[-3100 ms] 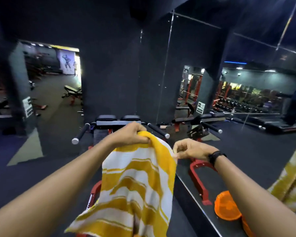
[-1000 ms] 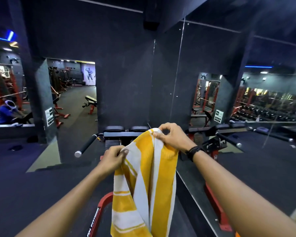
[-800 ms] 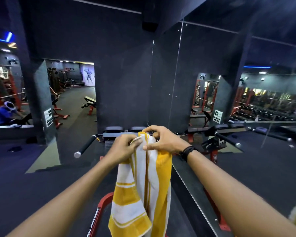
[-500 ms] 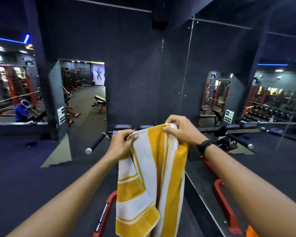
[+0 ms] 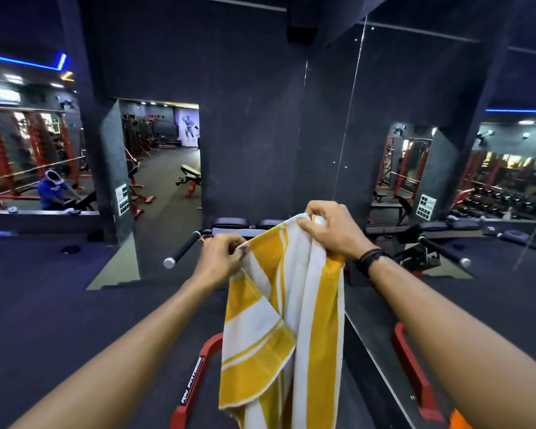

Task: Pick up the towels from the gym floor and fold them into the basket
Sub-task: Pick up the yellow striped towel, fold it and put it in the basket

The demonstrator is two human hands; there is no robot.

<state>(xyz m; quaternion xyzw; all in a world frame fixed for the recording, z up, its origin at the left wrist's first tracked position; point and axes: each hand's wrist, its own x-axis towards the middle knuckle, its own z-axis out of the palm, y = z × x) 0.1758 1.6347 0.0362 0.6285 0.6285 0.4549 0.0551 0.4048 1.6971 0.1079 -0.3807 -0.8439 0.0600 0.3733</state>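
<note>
Yellow-and-white striped terry hangs from your fingertips: the towel [image 5: 287, 320] is off the floor, held up at chest height in front of you, its length dropping below both hands and out of the bottom of the view. Your left hand [image 5: 220, 258] pinches the upper left corner between thumb and curled fingers; your right hand [image 5: 333, 230] sits a little higher and grips the other top corner, fingers curled over the bunched edge with the thumb underneath. The two grips are close together, so the cloth between them sags into a loose lengthwise fold, and a lower flap has swung across beneath your left fingers.

By my reading you are midway through the fold. To do it well, level your hands so the top edge runs straight between your fingertips, then bring corner to corner and check that the stripes line up before you pinch both layers together. Let the hanging part settle under its own weight; a gentle shake should drop that stray flap back below your left thumb. Keep the cloth clear of the red machine frame [image 5: 195, 379] just beneath it, and of the padded bar [image 5: 183, 249] beyond your left knuckles, since terry could snag there.

The basket cannot be identified from here, so find it before you lower the bundle.
</note>
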